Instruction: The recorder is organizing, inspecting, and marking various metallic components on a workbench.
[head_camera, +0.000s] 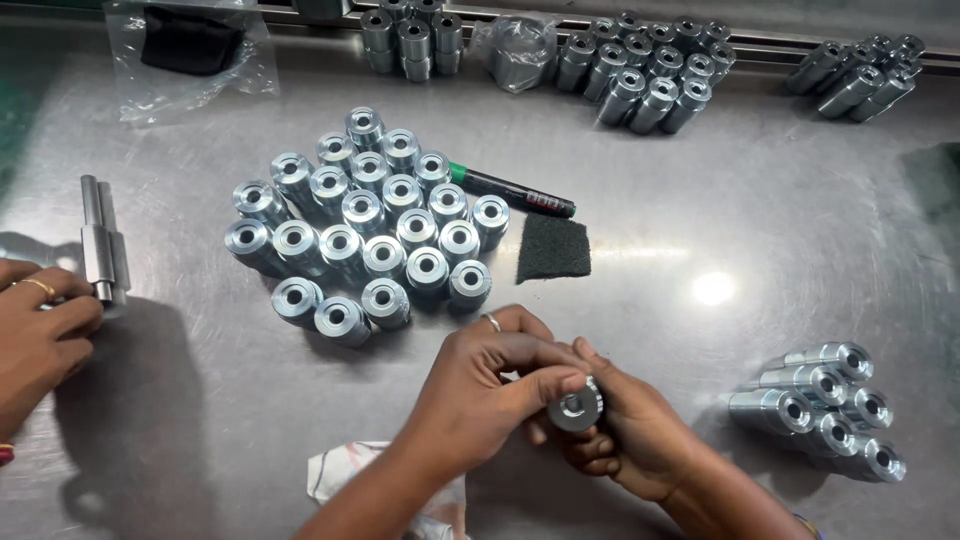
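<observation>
1. The metal bushings (365, 215) are shiny silver, each with a dark centre hole.
2. The counter (700, 220) is dull grey steel.
3. The marker (512, 190) is black with a green cap.
4. The scouring pad (553, 247) is dark charcoal.
5. The cloth (340, 470) is white with faint red marks.

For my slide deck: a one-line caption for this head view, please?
Left hand and right hand hold a metal bushing beside clustered bushings on a steel table.

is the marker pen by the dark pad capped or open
Capped, as far as it shows: the black marker pen lies flat on the steel table with a green cap on its left end, beside the dark pad.
</observation>
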